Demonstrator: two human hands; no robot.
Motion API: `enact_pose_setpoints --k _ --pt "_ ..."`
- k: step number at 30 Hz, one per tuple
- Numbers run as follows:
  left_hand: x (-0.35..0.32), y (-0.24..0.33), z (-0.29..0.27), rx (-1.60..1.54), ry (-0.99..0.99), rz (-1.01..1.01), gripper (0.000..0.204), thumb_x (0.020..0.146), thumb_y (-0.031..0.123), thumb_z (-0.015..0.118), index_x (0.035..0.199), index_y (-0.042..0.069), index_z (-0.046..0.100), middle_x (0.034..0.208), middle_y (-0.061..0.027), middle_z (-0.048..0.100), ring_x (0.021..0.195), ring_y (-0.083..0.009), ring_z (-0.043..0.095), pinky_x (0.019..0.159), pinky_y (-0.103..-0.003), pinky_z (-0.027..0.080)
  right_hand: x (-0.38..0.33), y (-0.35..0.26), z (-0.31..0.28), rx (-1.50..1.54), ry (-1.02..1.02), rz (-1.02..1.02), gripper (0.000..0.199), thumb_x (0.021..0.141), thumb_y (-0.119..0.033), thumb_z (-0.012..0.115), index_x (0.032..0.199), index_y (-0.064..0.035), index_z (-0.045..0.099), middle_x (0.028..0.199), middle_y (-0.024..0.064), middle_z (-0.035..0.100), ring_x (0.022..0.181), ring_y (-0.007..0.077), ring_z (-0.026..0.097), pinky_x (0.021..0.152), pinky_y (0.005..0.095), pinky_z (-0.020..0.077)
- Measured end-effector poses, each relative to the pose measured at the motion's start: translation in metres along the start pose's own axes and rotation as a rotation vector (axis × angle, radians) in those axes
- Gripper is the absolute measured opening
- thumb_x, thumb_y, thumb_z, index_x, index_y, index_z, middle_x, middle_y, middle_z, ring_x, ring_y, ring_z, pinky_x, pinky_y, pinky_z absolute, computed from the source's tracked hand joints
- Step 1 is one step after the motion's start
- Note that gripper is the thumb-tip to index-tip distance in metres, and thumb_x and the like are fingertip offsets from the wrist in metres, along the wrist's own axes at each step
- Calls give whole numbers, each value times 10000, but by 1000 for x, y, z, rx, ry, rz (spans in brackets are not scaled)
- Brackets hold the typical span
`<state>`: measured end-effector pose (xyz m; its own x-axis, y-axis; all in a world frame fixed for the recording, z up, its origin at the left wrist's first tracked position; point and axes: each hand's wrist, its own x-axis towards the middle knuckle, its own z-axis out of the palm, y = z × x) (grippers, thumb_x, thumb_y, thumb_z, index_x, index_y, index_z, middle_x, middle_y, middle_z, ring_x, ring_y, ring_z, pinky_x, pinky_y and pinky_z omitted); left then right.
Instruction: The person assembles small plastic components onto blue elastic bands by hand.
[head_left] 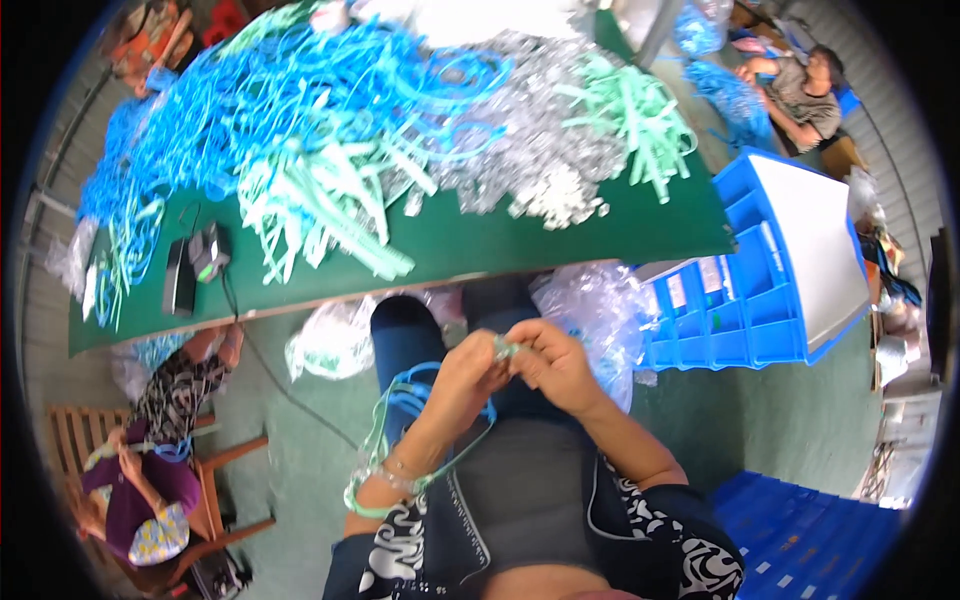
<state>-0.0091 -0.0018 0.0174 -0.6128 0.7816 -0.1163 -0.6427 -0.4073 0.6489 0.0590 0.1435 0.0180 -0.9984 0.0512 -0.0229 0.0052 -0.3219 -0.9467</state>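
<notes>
My left hand (470, 372) and my right hand (550, 362) meet over my lap, fingertips pinched together on a small pale green strap piece (505, 347). Several blue and green cord loops (400, 440) hang around my left wrist and forearm. Beyond my knees stands a green table (470, 250) heaped with blue cords (250, 90), pale green straps (320, 200) and small clear plastic parts (540, 160).
Blue plastic bin racks (780, 270) stand at my right, and another blue crate (800, 540) lies lower right. Clear bags (590, 310) sit under the table edge. A person sits on a wooden chair (150, 470) at lower left, another person (800, 90) at upper right. A black device (195, 265) lies on the table's left.
</notes>
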Motion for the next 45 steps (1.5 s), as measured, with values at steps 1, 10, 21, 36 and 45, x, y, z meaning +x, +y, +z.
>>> enact_pose_setpoints --k 1,10,21,36,45 --pt "0 0 0 72 39 -12 283 911 333 520 858 56 500 710 15 421 607 -72 348 552 -217 297 2 -1 2 10 -13 -31 197 915 -63 507 1100 0 479 922 49 589 833 102 592 726 231 493" --pt "-8 5 -3 709 170 112 166 913 183 526 900 24 574 700 42 494 613 -13 424 499 -167 343 -2 -7 1 -813 154 -397 228 769 -100 673 953 -39 553 907 99 543 780 224 573 647 308 463" --pt "-4 4 -11 940 58 230 170 887 140 559 965 -9 575 786 -23 592 659 -57 531 590 -198 429 -6 8 -14 -117 -56 -209 118 915 -126 519 871 -40 587 1047 31 451 720 59 447 631 201 379" --pt "-14 7 0 619 -2 -61 158 931 200 489 919 43 485 743 -41 535 646 -110 507 603 -223 420 -23 -3 -14 -597 -6 -358 240 758 -104 670 980 -33 613 827 96 580 760 239 599 670 310 461" --pt "-10 7 -4 509 -74 -66 174 915 208 525 905 34 523 763 -20 568 690 -84 541 612 -202 422 -19 -18 -13 -684 -54 -388 214 745 -117 688 934 -46 617 819 88 572 711 242 581 623 309 450"
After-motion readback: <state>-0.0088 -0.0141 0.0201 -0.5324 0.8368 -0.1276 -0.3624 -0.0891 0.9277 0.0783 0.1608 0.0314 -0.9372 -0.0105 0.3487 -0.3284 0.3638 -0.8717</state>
